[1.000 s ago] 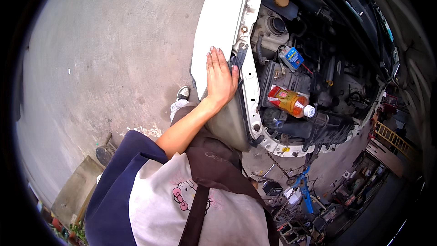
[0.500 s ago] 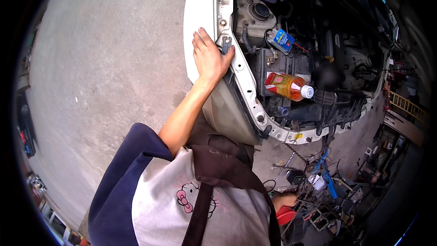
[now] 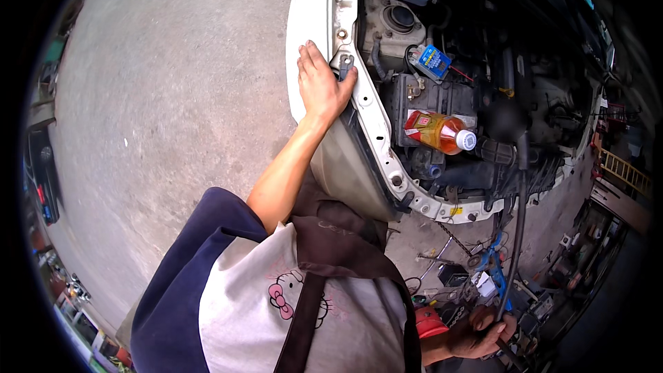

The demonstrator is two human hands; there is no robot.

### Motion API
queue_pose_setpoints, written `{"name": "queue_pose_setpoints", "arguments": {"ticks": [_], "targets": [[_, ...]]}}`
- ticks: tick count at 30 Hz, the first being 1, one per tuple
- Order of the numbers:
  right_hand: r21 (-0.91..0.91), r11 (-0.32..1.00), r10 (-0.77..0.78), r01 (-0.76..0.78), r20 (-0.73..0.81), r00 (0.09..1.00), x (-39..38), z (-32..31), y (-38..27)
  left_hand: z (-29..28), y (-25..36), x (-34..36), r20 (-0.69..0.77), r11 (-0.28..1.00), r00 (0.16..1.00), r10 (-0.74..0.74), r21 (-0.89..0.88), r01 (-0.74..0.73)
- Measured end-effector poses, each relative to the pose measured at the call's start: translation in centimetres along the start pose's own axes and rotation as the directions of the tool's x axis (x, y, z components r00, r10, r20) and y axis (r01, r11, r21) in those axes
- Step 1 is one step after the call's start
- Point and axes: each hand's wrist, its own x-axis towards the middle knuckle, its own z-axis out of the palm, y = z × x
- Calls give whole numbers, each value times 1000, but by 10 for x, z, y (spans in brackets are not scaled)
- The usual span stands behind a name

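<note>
The right hand (image 3: pixel 478 338) grips a long dark rod (image 3: pixel 519 217) that extends from it over the engine bay (image 3: pixel 373 119), well right of the left hand (image 3: pixel 322 91), which rests flat, unclenched, on the white fender (image 3: pixel 312 10).

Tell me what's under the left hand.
The left hand lies over the white fender, which shows around it; the patch directly beneath the palm is covered and cannot be seen.

Open room lies between bottle (image 3: pixel 440 131) and blue box (image 3: pixel 431 63); dark tube (image 3: pixel 519 224) blocks the right.
</note>
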Motion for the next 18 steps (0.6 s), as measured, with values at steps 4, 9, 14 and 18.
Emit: {"name": "queue_pose_setpoints", "arguments": {"ticks": [4,9,14,18], "targets": [[-48,988,155,-148,252,955,23,69,23,-6,12,2,35,999,999,-15,-39,17],[-222,974,80,44,518,852,89,109,31,-2,6,-1,-13,993,1000,-4,-117,3],[-295,935,120,197,784,609,180,159,23,-6,15,-6,-5,988,988,-152,5,152],[-193,956,95,221,916,391,226,201,49,-6,15,-6,-24,992,993,-120,32,120]]}}
